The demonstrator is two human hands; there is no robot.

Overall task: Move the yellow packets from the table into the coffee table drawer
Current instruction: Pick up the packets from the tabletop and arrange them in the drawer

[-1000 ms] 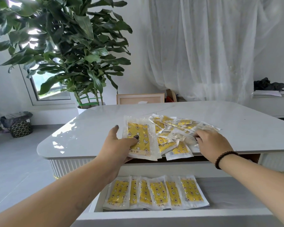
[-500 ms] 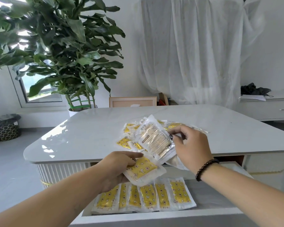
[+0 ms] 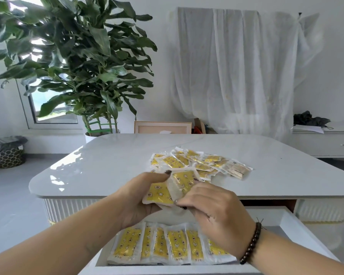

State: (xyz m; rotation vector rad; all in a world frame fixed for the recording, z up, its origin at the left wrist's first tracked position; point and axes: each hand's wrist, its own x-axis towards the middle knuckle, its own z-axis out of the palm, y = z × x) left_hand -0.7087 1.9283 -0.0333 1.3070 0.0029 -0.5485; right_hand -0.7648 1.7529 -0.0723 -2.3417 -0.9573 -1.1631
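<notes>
Our left hand (image 3: 139,197) clamped thumb-over on held packets (image 3: 161,193), long axis running far-right, just above the open drawer (image 3: 286,221). Our right hand (image 3: 213,211) pinched their near edge, fingers curled. A row of packets (image 3: 167,245) lay directly below; the loose pile (image 3: 197,163) waited farther on the table (image 3: 99,167).

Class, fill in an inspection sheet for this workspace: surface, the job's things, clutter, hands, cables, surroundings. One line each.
Surface: white table, glossy, bare apart from the pile.
Job's things: loose pile of packets on the table; a row of packets lying flat in the open drawer; held packets above the drawer.
Clutter: nothing seen.
Hands: left hand and right hand both grip the held packets.
Cables: nothing seen.
Surroundings: plant, curtain, bin, sideboard.
</notes>
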